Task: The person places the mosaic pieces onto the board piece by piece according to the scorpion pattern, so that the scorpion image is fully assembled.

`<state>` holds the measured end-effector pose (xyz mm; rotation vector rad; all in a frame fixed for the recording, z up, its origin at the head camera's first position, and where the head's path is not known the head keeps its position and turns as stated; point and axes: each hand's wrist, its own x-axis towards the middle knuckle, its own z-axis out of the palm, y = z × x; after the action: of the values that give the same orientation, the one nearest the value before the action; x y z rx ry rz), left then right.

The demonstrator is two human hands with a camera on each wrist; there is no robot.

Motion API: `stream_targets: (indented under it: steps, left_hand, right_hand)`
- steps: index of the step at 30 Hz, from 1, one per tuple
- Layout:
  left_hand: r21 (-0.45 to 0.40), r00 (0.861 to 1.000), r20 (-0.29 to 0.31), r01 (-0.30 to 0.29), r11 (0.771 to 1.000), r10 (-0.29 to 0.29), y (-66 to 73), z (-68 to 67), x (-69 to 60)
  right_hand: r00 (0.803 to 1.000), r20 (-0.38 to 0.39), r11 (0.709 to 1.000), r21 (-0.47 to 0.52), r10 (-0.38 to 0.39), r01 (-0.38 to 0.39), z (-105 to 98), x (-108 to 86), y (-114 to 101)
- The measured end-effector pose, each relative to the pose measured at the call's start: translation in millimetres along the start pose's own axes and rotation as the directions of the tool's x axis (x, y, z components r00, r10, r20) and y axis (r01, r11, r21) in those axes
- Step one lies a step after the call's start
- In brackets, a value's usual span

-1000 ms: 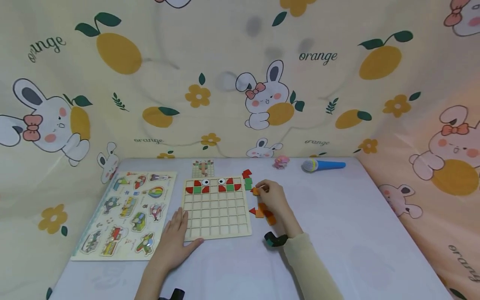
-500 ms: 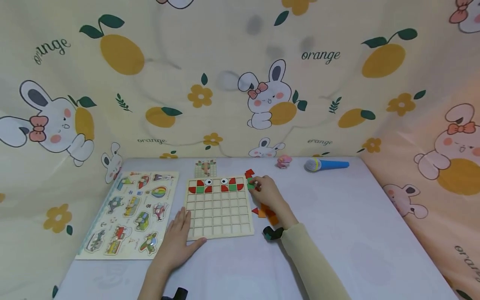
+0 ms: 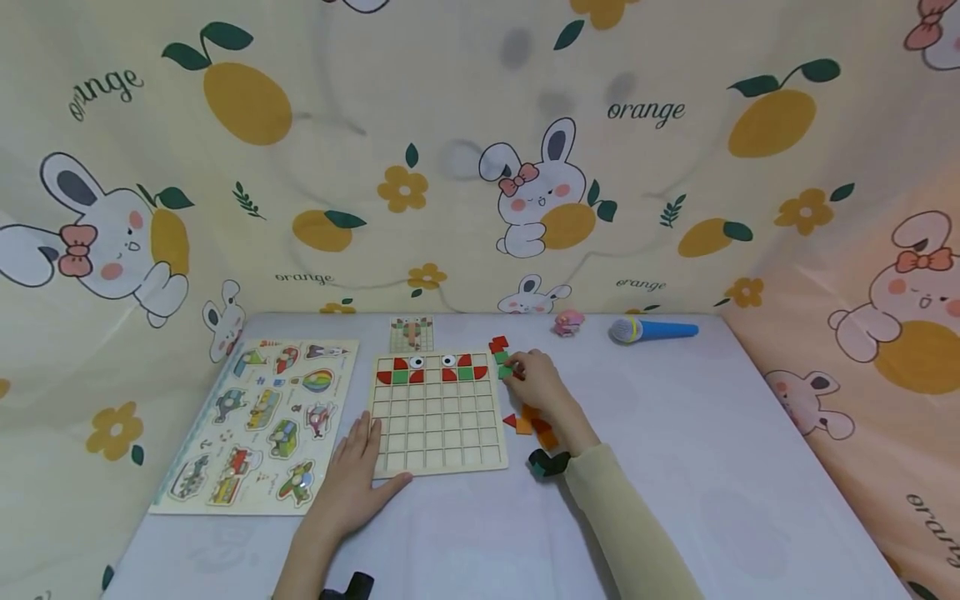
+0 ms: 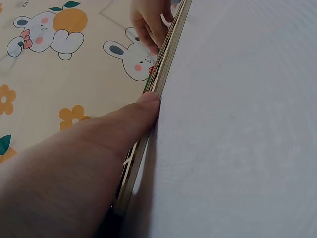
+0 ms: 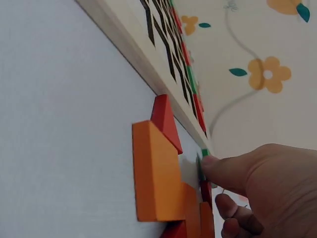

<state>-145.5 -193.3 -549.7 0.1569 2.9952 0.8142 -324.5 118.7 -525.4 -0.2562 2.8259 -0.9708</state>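
Observation:
The wooden grid board (image 3: 438, 417) has red and green pieces (image 3: 401, 377) and two eye pieces in its top rows. My left hand (image 3: 352, 483) rests on its lower left edge with fingers straight; the left wrist view shows the thumb (image 4: 119, 124) against the board's side. Just right of the board, my right hand (image 3: 542, 385) pinches at a green piece (image 3: 505, 372) among the loose pieces. In the right wrist view, the thumb of the right hand (image 5: 262, 183) touches a thin green edge. Orange pieces (image 5: 161, 173) and a red triangle (image 5: 167, 121) lie nearer the wrist.
A picture puzzle board (image 3: 255, 425) lies left of the grid board. A small patterned card (image 3: 412, 333) lies behind it. Loose red pieces (image 3: 498, 343) sit behind the green ones. At the back are a pink figure (image 3: 568, 322) and a blue toy microphone (image 3: 654, 330).
My right hand has moved back and slightly left, from an orange piece to the green pieces. The left hand stays on the board's edge. The head view has shifted slightly.

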Motion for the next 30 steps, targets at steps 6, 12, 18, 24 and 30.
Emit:
stream_targets:
  steps: [6,12,18,24,30]
  left_hand:
    - [0.006,1.000,0.003,0.008,1.000,-0.008,-0.1,-0.3,-0.3]
    - [0.004,1.000,-0.004,-0.002,1.000,0.002,0.1,-0.9,-0.5]
    - [-0.003,1.000,-0.011,-0.013,1.000,0.013,-0.9,0.4,0.6]
    - [0.005,0.999,-0.021,-0.024,1.000,0.024,-0.9,-0.9,2.6]
    - [-0.003,1.000,-0.004,-0.010,1.000,0.010,1.0,-2.3,-0.8]
  right_hand:
    - [0.996,-0.071,0.998,0.019,-0.062,0.064,1.0,-6.2,-9.5]
    - [0.981,-0.053,0.981,0.050,-0.185,0.187,16.2,-12.3,-40.4]
    - [0.957,0.031,0.957,0.043,-0.287,0.286,44.5,-11.1,-73.4]
    - [0.942,0.070,0.944,0.041,-0.328,0.326,69.4,-6.7,-97.6]
    - [0.945,0.042,0.945,-0.019,-0.325,0.326,89.5,-6.0,-100.8]
